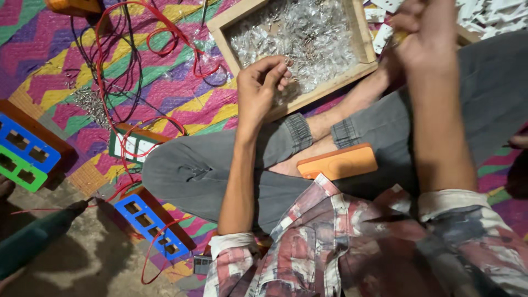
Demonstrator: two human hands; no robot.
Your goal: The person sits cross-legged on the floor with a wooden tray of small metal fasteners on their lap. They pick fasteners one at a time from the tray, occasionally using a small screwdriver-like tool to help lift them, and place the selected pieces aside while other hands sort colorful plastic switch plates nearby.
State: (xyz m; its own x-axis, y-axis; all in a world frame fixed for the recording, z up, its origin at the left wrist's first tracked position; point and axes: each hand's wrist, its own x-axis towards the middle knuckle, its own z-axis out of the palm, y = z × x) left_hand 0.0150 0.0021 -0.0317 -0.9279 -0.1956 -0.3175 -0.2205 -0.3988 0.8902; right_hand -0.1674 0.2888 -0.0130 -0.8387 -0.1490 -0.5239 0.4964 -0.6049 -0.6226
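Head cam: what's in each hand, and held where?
Left hand pinches a small metal piece at its fingertips over the wooden tray; which part, cannot tell. Right hand grips a small white part; the grip point is hidden.

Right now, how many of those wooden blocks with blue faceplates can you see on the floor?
2. One blue and green block at the left edge, one blue block by the person's knee. Others may lie out of view.
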